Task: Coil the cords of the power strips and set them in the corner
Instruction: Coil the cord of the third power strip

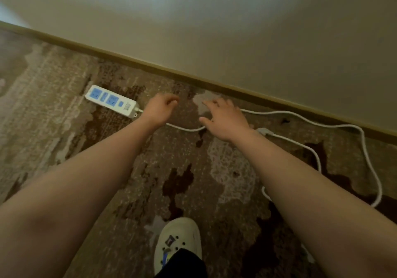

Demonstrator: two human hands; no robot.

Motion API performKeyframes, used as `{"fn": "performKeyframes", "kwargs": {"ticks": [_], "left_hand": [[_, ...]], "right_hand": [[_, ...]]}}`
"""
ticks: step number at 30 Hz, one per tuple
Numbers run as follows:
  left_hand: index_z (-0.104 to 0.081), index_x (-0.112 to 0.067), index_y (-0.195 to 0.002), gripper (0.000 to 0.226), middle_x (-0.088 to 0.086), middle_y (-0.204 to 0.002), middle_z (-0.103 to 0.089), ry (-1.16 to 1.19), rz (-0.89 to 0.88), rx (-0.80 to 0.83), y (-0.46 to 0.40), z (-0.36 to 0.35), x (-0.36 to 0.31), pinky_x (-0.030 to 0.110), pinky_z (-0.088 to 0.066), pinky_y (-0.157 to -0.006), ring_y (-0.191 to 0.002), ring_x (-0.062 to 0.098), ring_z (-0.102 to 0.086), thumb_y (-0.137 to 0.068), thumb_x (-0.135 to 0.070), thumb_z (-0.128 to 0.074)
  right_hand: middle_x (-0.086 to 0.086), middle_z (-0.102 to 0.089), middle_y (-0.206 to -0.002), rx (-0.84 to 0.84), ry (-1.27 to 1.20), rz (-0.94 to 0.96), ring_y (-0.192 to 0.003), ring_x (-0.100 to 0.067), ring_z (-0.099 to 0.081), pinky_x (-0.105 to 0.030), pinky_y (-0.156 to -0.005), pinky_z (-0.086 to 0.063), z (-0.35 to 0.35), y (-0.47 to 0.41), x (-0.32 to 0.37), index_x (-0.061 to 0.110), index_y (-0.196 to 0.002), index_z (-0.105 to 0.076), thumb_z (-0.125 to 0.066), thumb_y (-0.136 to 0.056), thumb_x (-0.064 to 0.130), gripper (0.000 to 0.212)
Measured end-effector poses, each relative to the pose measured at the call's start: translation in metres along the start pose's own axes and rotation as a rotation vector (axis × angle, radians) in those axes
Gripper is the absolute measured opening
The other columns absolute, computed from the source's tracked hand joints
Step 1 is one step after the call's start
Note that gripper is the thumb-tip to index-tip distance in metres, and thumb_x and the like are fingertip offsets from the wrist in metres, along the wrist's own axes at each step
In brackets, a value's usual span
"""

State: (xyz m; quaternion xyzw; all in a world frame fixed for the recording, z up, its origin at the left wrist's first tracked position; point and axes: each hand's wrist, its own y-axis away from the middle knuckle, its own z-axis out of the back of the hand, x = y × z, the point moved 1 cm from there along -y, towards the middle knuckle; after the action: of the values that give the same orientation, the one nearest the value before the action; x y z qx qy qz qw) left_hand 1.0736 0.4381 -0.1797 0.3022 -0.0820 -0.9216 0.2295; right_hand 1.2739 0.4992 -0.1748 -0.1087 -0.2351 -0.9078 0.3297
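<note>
Reaching for an uncoiled power-strip cord on patterned carpet

Beyond a white clog (178,243), the white cord (365,149) loops loose; right hand (225,120) spread, left hand (161,109) loosely curled, both empty. Coiling seems unstarted: next, grasp the cord. Farther left lies the power strip (111,101), logo unreadable, near the baseboard (214,84).

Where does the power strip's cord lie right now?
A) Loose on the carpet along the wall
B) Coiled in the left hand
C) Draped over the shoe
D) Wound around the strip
A: the white cord trails uncoiled over the carpet beside the baseboard, with both hands empty above it.
</note>
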Motion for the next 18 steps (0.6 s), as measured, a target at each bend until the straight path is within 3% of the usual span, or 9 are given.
{"fn": "performKeyframes", "kwargs": {"ticks": [2,5,8,10,13,16,18], "left_hand": [[-0.054,-0.023,-0.131,0.037,0.015,-0.136,-0.047,-0.106,0.141,-0.114,-0.006,0.012,0.033,0.044,-0.038,-0.101,-0.125,0.035,-0.041,-0.095,-0.026,-0.046],[-0.039,-0.037,-0.140,0.053,0.007,-0.151,-0.025,-0.236,0.272,-0.009,-0.013,0.022,0.070,0.055,-0.028,-0.106,-0.138,0.035,-0.017,-0.089,-0.022,-0.044],[-0.025,-0.045,-0.144,0.062,0.001,-0.159,-0.008,-0.382,0.252,0.209,-0.020,0.026,0.095,0.062,-0.013,-0.112,-0.145,0.032,0.003,-0.088,-0.026,-0.046],[-0.017,-0.045,-0.146,0.068,-0.001,-0.160,0.001,-0.516,0.166,0.298,-0.018,0.030,0.110,0.063,-0.009,-0.112,-0.145,0.031,0.009,-0.090,-0.029,-0.050],[-0.010,-0.033,-0.149,0.080,0.007,-0.159,-0.002,-0.680,0.006,0.224,-0.006,0.034,0.124,0.057,-0.017,-0.113,-0.145,0.033,0.002,-0.087,-0.022,-0.059],[-0.031,-0.015,-0.144,0.076,0.015,-0.144,-0.035,-0.672,-0.080,0.056,-0.003,0.036,0.116,0.053,-0.036,-0.102,-0.134,0.036,-0.027,-0.078,-0.020,-0.069],[-0.043,-0.010,-0.132,0.065,0.015,-0.134,-0.043,-0.682,-0.095,0.039,-0.005,0.030,0.091,0.051,-0.043,-0.089,-0.123,0.037,-0.036,-0.075,-0.022,-0.073]], "right_hand": [[-0.010,-0.031,-0.157,0.108,0.053,0.068,-0.142,-0.035,-0.029,-0.051,-0.111,-0.029,-0.017,-0.019,0.026,0.029,-0.153,-0.026,-0.041,-0.092,0.067,0.073],[-0.012,-0.033,-0.154,0.229,0.175,0.107,-0.139,-0.036,-0.031,-0.051,-0.109,-0.030,-0.051,-0.037,0.058,0.028,-0.152,-0.027,-0.047,-0.088,0.071,0.080],[-0.015,-0.041,-0.141,0.128,0.231,0.104,-0.128,-0.037,-0.042,-0.049,-0.101,-0.038,-0.075,-0.044,0.068,0.022,-0.138,-0.041,-0.056,-0.094,0.049,0.054],[-0.015,-0.049,-0.130,0.041,0.228,0.105,-0.117,-0.037,-0.053,-0.044,-0.091,-0.044,-0.079,-0.046,0.064,0.018,-0.131,-0.045,-0.050,-0.099,0.031,0.034],[-0.012,-0.056,-0.121,0.025,0.161,0.127,-0.105,-0.036,-0.061,-0.039,-0.071,-0.041,-0.075,-0.047,0.056,0.015,-0.126,-0.046,-0.045,-0.101,0.021,0.026],[-0.008,-0.061,-0.094,-0.056,-0.039,0.075,-0.084,-0.034,-0.062,-0.035,-0.061,-0.034,-0.064,-0.039,0.045,0.021,-0.104,-0.044,-0.045,-0.101,0.028,0.008],[0.000,-0.053,-0.075,-0.144,-0.176,-0.018,-0.069,-0.029,-0.054,-0.034,-0.054,-0.031,-0.053,-0.025,0.028,0.022,-0.095,-0.042,-0.043,-0.101,0.032,0.012]]}}
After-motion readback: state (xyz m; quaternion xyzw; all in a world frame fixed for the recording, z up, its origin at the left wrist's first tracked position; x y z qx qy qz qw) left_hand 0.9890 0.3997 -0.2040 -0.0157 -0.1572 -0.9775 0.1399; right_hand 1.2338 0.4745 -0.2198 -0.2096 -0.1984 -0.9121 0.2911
